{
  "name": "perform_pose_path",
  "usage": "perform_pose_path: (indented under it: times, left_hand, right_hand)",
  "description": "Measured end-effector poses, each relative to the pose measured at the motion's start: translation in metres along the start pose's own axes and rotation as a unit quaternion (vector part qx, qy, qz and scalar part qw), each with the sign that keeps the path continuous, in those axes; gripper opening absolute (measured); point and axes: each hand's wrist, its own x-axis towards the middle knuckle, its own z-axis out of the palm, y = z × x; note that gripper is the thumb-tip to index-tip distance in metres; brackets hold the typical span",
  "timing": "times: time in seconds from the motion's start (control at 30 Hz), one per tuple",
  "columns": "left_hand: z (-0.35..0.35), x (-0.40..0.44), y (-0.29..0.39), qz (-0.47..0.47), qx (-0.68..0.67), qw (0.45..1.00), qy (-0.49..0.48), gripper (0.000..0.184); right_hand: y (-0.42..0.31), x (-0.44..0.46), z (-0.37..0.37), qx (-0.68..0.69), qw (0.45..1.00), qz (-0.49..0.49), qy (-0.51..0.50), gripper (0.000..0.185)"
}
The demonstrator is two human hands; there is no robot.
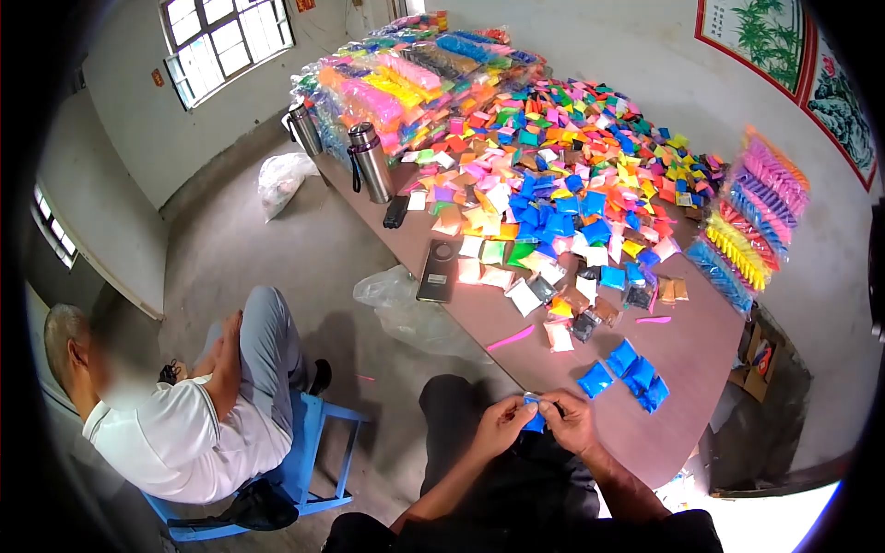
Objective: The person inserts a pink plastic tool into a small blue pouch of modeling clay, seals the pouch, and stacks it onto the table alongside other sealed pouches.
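Observation:
A small blue packet [535, 421] is pinched between both of my hands, just off the table's near edge. My left hand [503, 426] is closed on its left side, and my right hand [569, 422] grips its right side. Past my right hand, several blue packets [638, 373] lie together on the brown table [687, 355], with one blue packet [595, 379] a little apart to their left. A pink plastic stick [511, 337] lies near the table edge, and another pink stick [654, 320] is farther right.
A large heap of coloured packets [553, 217] covers the table's far part. Steel flasks [371, 164], a dark phone [438, 270] and a small black object [395, 212] stand or lie along the left edge. A person [189, 415] sits on a blue chair [313, 442] at left.

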Motion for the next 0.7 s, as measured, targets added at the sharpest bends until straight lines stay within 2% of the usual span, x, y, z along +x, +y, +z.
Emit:
perform_pose_path:
  times: [0.13,0.2,0.33,0.4,0.43,0.5,0.63,0.7]
  left_hand:
    - [-0.005,0.003,-0.003,0.036,0.043,0.998,-0.001,0.022]
    - [-0.008,0.005,-0.003,0.028,0.106,0.994,0.002,0.022]
    - [-0.009,0.009,-0.006,0.017,0.082,0.996,-0.006,0.021]
    - [0.002,0.006,0.008,0.008,-0.003,1.0,0.026,0.02]
    - [0.002,0.005,0.014,0.008,-0.002,1.0,0.03,0.02]
    - [0.001,0.004,0.021,0.02,0.013,1.0,0.006,0.02]
    - [-0.007,0.004,0.021,0.019,0.073,0.997,0.006,0.022]
    - [-0.01,0.004,0.017,0.003,0.071,0.997,0.011,0.022]
  right_hand:
    - [-0.008,0.001,0.002,0.005,1.0,-0.001,0.013,0.015]
    - [-0.007,0.0,0.0,0.026,0.998,0.062,0.005,0.015]
    - [-0.005,0.002,0.001,0.014,1.0,0.017,0.007,0.013]
    - [-0.007,-0.001,-0.001,0.052,0.996,0.073,0.003,0.015]
    - [-0.003,-0.001,0.0,0.055,0.996,0.073,-0.001,0.015]
    - [0.002,0.001,0.004,0.028,1.0,0.0,0.014,0.013]
    - [-0.005,0.002,0.005,0.024,1.0,-0.001,0.01,0.012]
    - [-0.011,0.001,0.006,0.082,0.996,0.03,0.015,0.012]
